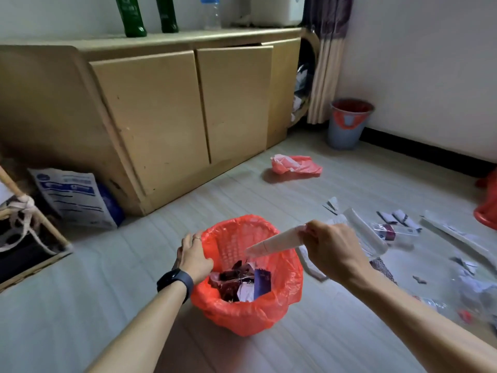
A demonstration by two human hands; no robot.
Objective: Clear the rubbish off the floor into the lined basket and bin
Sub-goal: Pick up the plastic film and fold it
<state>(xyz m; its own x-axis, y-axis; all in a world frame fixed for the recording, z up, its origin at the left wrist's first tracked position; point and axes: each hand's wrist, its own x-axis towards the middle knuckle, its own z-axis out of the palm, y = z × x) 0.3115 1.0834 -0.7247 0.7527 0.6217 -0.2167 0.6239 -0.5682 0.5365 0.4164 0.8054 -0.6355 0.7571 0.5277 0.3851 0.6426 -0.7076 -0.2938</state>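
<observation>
A basket lined with a red plastic bag [285, 289] stands on the floor in front of me, holding several wrappers and paper scraps [242, 281]. My left hand [192, 254] grips the basket's left rim. My right hand [330, 251] pinches a long white paper piece [274, 243] that slants down over the basket's mouth. A grey bin with a red liner [347, 125] stands by the far wall. Scattered rubbish [390, 230] of paper strips, wrappers and clear plastic lies on the floor to the right.
A crumpled red plastic bag [295, 164] lies on the floor near the wooden cabinet [150, 109]. A printed white sack [72, 200] leans at the cabinet's left end, beside a wicker frame [29, 238]. A red object [488, 208] sits at the right edge.
</observation>
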